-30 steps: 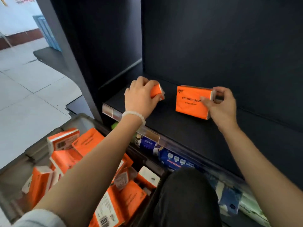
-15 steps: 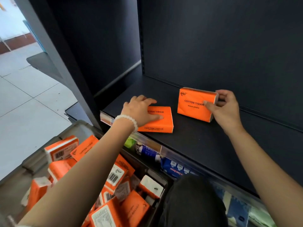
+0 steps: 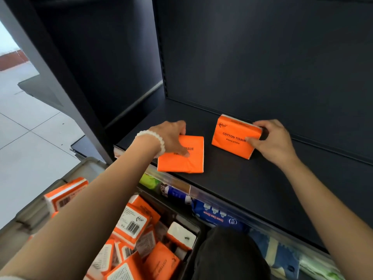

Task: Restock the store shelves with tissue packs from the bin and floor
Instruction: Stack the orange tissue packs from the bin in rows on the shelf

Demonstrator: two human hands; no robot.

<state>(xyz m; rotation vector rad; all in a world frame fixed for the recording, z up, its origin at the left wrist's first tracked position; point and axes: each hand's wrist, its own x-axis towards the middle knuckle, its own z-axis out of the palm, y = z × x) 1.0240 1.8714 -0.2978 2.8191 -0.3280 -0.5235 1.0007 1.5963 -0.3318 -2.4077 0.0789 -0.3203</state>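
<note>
Gently tip up the flat pack gripped by the left hand, then slide it snug beside the standing pack pinched by the right hand.

Matt dark metal shelf; glossy orange plastic-wrapped tissue packs.

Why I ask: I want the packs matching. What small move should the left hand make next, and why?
Probably tip the flat pack up onto its edge with the left hand: it lies face-up near the shelf front, while the right hand holds the other pack upright farther back.
</note>
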